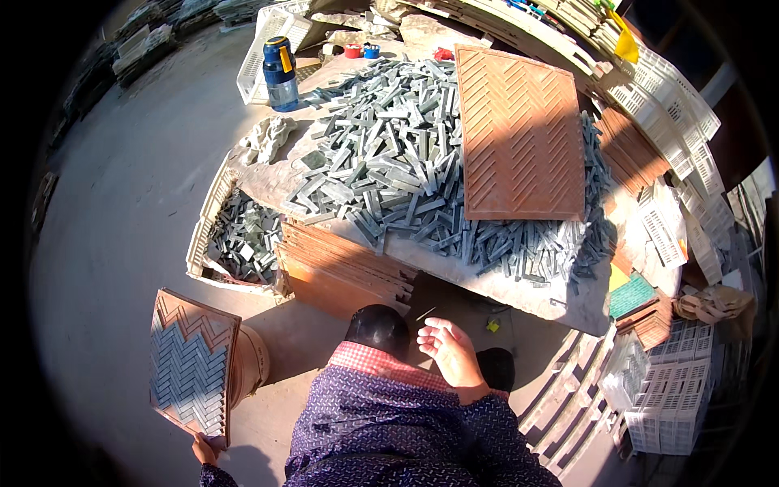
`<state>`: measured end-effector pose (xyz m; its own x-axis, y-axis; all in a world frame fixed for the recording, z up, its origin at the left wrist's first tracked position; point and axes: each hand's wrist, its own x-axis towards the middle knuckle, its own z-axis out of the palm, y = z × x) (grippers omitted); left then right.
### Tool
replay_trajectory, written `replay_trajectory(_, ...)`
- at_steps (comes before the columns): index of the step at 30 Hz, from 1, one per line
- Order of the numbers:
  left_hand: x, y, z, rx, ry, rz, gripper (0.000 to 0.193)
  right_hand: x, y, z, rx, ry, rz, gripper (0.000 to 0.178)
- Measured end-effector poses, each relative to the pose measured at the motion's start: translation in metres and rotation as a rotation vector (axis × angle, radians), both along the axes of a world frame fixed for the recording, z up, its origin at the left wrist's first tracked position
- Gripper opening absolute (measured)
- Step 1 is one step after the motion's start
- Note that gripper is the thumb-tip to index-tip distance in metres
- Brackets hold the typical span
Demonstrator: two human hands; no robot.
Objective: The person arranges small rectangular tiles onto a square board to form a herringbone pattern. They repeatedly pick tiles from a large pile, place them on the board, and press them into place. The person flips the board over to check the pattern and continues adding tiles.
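At the lower left, my left hand [208, 449] grips the bottom corner of a brown herringbone tray [191, 305]. Grey stone strips [188, 369] fill most of its grooves, while the top part shows bare brown. This tray rests on a round pinkish bucket or stool [251, 365]. My right hand [451, 355] hovers over my lap, its fingers loosely bent and apart, with nothing visible in them. A thin dark sliver [426, 312] shows just beyond its fingertips; whether they touch, I cannot tell. Ahead, a second brown herringbone tray [523, 134], its grooves bare, lies on the heap of stone strips [389, 154].
The heap covers a stone-topped table [519, 292]. A crate of stone pieces [195, 243] and stacked brown trays [341, 268] stand at its near left. A blue bottle [281, 77] and a crumpled cloth [266, 140] sit on the left side. White crates [665, 414] and slatted wood [560, 398] are at right.
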<state>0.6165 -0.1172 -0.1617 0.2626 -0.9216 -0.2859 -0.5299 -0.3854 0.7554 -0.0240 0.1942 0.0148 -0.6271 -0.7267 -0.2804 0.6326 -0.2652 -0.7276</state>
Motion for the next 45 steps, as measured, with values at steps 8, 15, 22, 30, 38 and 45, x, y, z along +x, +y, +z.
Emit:
replay_trajectory(8, -0.071, -0.045, 0.037, -0.058, -0.100, 0.014, 0.013, -0.212, 0.009, 0.041, -0.227, -0.047, -0.735, 0.056)
replay_trajectory(15, -0.262, -0.001, 0.143, -0.210, 0.302, -0.384, 0.017, -0.235, -0.014, 0.105, -0.326, 0.054, -0.553, 0.035)
replay_trajectory(22, -0.487, 0.074, 0.232, 0.173, 0.955, -0.980, 0.038, -0.124, 0.019, 0.105, -0.417, 0.211, -0.503, 0.020)
replay_trajectory(30, -0.516, 0.177, 0.258, 0.440, 1.382, -1.000, 0.045, 0.057, 0.082, 0.012, 0.263, 1.031, -0.580, 0.052)
replay_trajectory(38, -0.453, 0.150, 0.222, 0.649, 1.149, -1.132, 0.040, 0.116, 0.195, 0.017, -0.031, 0.160, -0.383, 0.077)
replay_trajectory(45, -0.430, 0.156, 0.221, 0.752, 0.808, -1.273, 0.049, 0.163, 0.194, 0.018, 0.181, 0.183, -0.400, 0.051)
